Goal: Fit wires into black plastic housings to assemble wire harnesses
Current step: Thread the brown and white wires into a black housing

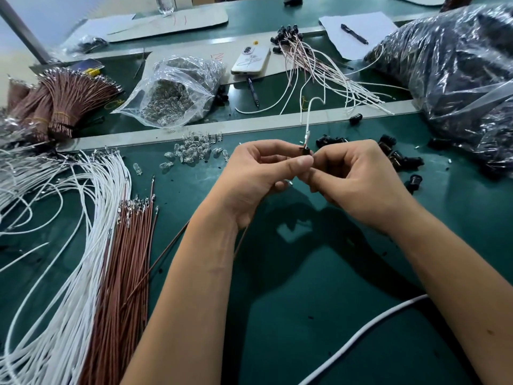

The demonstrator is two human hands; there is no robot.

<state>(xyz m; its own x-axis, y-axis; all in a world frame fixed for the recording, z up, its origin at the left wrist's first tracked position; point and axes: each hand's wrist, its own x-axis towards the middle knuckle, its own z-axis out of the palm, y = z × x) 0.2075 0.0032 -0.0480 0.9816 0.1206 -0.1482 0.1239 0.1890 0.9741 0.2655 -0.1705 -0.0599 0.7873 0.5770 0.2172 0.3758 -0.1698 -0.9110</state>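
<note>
Two hands meet above tabletop (pixel 305 273): left hand (pixel 258 173) and right hand (pixel 358 179) pinch black housing (pixel 304 151). White wire (pixel 309 118) seated; brown wire (pixel 155 262) likely goes next.

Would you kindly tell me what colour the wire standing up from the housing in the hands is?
White: the wire rises from the black housing, clearest in the head view.
</note>
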